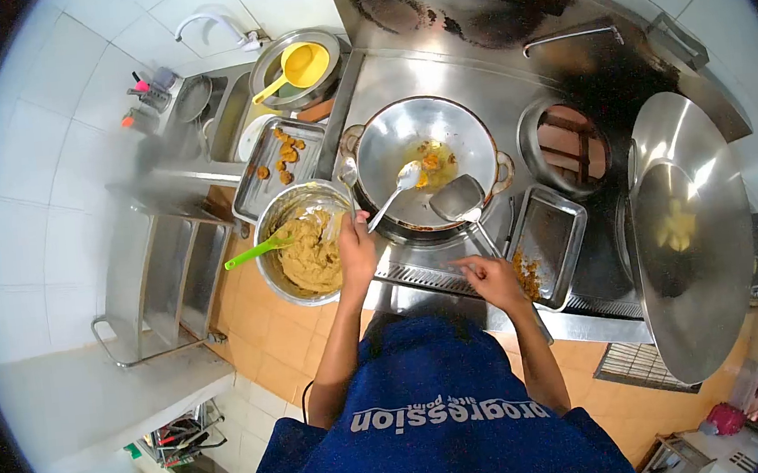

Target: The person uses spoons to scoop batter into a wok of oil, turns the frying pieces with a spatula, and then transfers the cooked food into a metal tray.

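My left hand (358, 255) is closed on a metal spoon (349, 183), above the right rim of a steel bowl (265, 266) of thick yellow-brown batter (308, 254). A second spoon (408, 176) reaches over the wok (388, 135), its handle end beside my fingertips; whether I grip it too is unclear. The wok holds some oil and browned pieces (431, 163). A ladle (457, 199) rests in the wok's lower right. My right hand (490, 280) is over its handle, index finger stretched out, other fingers loosely curled, with no visible grip on it. A green spatula (257, 251) lies in the batter.
A tray (248, 199) with several fried pieces is left of the wok. On the right are a second tray (571, 236) with crumbs beside it, a burner opening (571, 149) and a large tilted wok (720, 267). A yellow strainer (306, 63) sits by the sink.
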A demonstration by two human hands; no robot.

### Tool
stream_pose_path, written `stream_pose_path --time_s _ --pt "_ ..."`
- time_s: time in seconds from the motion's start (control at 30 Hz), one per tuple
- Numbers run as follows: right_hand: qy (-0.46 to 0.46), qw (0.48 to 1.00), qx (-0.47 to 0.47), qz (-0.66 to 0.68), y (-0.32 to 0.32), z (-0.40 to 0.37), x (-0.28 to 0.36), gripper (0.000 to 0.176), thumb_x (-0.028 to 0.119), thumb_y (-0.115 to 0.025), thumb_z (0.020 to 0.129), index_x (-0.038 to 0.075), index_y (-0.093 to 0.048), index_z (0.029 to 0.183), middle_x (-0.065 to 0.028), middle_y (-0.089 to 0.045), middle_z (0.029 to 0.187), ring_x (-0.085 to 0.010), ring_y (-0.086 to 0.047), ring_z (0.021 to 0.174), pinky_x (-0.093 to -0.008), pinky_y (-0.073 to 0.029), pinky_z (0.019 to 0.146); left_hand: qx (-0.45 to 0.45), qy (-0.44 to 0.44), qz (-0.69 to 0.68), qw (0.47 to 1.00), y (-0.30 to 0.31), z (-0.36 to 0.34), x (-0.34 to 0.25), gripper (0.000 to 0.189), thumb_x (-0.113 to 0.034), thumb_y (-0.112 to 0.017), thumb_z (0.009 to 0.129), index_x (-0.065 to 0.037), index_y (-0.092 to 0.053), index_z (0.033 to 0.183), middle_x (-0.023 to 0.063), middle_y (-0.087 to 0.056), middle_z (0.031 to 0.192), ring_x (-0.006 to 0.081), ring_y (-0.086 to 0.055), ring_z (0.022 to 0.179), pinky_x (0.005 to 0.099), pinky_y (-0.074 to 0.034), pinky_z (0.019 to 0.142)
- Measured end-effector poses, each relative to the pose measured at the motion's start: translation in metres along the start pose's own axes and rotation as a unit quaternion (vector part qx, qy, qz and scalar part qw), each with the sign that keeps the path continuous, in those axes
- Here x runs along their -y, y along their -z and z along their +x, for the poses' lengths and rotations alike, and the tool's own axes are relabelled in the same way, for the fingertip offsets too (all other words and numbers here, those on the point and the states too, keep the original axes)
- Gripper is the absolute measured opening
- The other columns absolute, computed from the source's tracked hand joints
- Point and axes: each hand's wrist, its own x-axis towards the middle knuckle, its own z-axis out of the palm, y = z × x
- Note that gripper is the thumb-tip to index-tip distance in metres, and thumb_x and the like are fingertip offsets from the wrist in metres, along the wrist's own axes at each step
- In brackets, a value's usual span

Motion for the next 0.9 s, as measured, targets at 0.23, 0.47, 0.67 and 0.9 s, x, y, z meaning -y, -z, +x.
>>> stream_pose_path --time_s 0.23,0.47,0.67,0.9 --pt "-0.034 0.990 -0.127 -0.054 0.007 -0.015 -0.041 0.021 0.016 -0.068 0.085 0.011 -0.071 0.106 -0.0116 -0.066 0.095 -0.0285 -0.061 0.080 -0.0397 -0.049 0.072 -0.084 -0.059 -0.042 0.994 0.003 -0.002 0.009 0.019 -0.014 -0.042 0.102 -0.002 -0.056 0.100 0.0036 -0.052 0.073 0.0094 -0.046 0.061 0.0268 -0.038 0.053" --pt "0.035 0.944 -0.289 -0.153 -0.005 -0.040 -0.064 0.018 0.011 -0.070 0.083 0.006 -0.071 0.100 -0.0112 -0.063 0.088 -0.0297 -0.062 0.083 -0.0388 -0.049 0.073 -0.065 -0.042 -0.059 0.995 0.003 0.000 0.008 0.023 -0.021 -0.044 0.103 -0.003 -0.057 0.101 0.0031 -0.055 0.078 0.0108 -0.049 0.065 0.0279 -0.042 0.059" --pt "-0.126 0.936 -0.282 -0.170 -0.015 -0.048 -0.057 0.038 0.029 -0.078 0.076 0.013 -0.068 0.109 -0.0167 -0.066 0.100 -0.0355 -0.065 0.084 -0.0472 -0.053 0.072 -0.058 -0.033 -0.059 0.996 0.006 -0.006 -0.002 0.019 -0.014 -0.042 0.103 0.000 -0.056 0.103 0.0093 -0.058 0.083 0.0144 -0.055 0.068 0.0309 -0.048 0.063" --pt "-0.113 0.916 -0.238 -0.302 -0.020 -0.062 -0.076 0.047 0.030 -0.081 0.072 0.009 -0.064 0.111 -0.0137 -0.058 0.110 -0.0375 -0.054 0.101 -0.0509 -0.043 0.085 -0.073 0.021 -0.057 0.995 0.032 -0.017 0.011 0.020 -0.015 -0.042 0.103 -0.001 -0.055 0.104 0.0088 -0.058 0.087 0.0145 -0.053 0.071 0.0302 -0.047 0.063"
